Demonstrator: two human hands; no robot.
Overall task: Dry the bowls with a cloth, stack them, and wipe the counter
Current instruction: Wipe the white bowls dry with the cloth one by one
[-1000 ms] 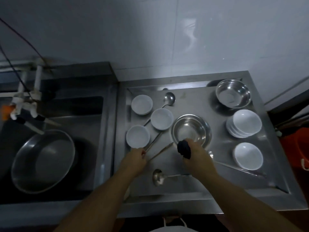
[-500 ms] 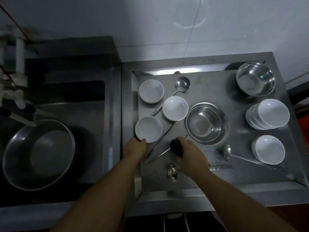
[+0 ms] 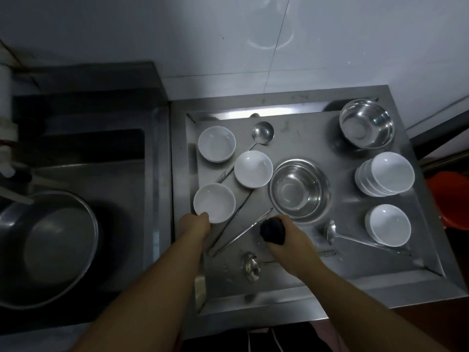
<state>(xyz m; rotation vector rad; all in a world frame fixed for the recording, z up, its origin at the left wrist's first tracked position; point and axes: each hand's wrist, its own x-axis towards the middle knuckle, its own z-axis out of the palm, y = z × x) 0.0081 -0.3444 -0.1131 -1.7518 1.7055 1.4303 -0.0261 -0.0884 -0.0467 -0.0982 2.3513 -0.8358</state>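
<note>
Steel bench (image 3: 299, 280) at frame center: left hand (image 3: 194, 226) pinches the near rim of a white bowl (image 3: 214, 202) at center-left, right hand (image 3: 286, 241) clenched around a dark balled cloth (image 3: 272, 230).

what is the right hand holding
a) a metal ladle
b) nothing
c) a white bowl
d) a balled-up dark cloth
d: the right hand is closed around a balled-up dark cloth just in front of the middle steel bowl, while the left hand touches the rim of a white bowl.
</note>
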